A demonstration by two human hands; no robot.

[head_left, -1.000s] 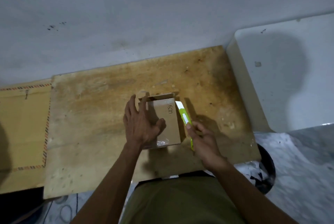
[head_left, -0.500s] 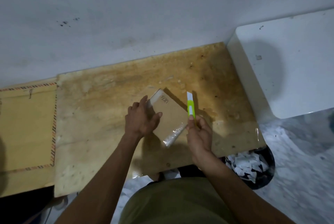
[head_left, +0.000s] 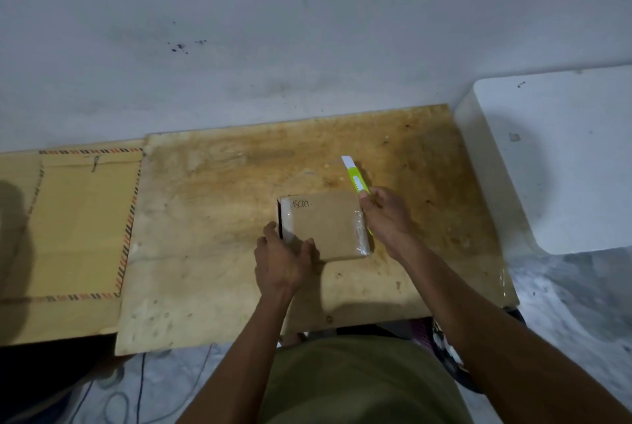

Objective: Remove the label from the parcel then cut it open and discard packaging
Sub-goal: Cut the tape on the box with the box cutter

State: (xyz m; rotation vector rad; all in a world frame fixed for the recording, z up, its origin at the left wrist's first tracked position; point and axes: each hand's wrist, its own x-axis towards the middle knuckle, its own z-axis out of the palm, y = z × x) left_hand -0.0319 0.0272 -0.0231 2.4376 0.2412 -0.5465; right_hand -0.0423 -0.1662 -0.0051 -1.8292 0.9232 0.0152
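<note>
The right hand (head_left: 384, 218) is closing its fingers around a green knife (head_left: 357, 182). The knife's white tip is pointing away from the person and a bit left, and its back end is hiding under the hand. The left hand (head_left: 282, 261) is gripping the near left corner of the box (head_left: 325, 223). The box is lying flat in the middle of the table (head_left: 212, 218), its long side running left to right. Shiny tape is covering its ends. The writing on top is hard to read.
</note>
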